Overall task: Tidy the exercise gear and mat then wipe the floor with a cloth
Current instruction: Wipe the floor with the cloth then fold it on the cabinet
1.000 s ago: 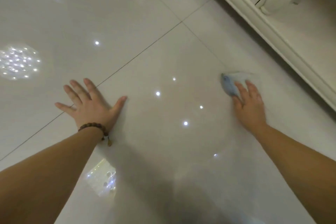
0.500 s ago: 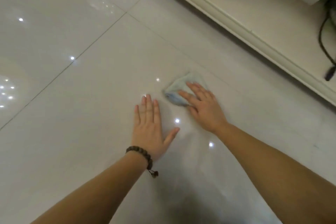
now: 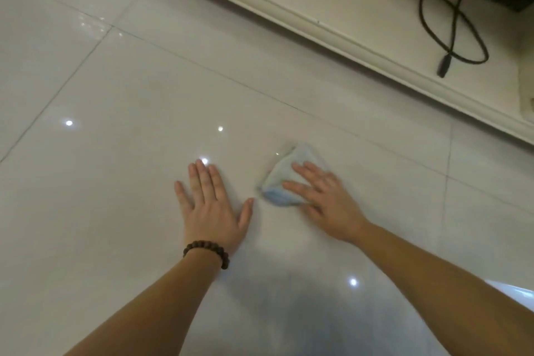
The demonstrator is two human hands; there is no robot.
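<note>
A glossy pale tiled floor (image 3: 121,89) fills the view, crossed by thin grout lines and dotted with small reflected lights. On it the right hand (image 3: 326,202) lies flat with its fingers straight and slightly spread, pressing down on a crumpled pale blue cloth (image 3: 281,182); the fingertips rest on top of the cloth and nothing is curled round it. The cloth sits on the tile under and just ahead of those fingers, its bluer edge turned toward the other hand. Just beside it, not quite touching, the left hand (image 3: 209,205) is planted palm down on the bare tile, fingers straight and together, thumb out toward the cloth, holding nothing. A dark beaded bracelet (image 3: 206,251) circles the left wrist. Both bare forearms reach in from the bottom edge. Farther off, a cream moulded baseboard (image 3: 332,29) runs diagonally across the top right, and beyond it a black cable (image 3: 450,23) lies looped on a pale surface.
</note>
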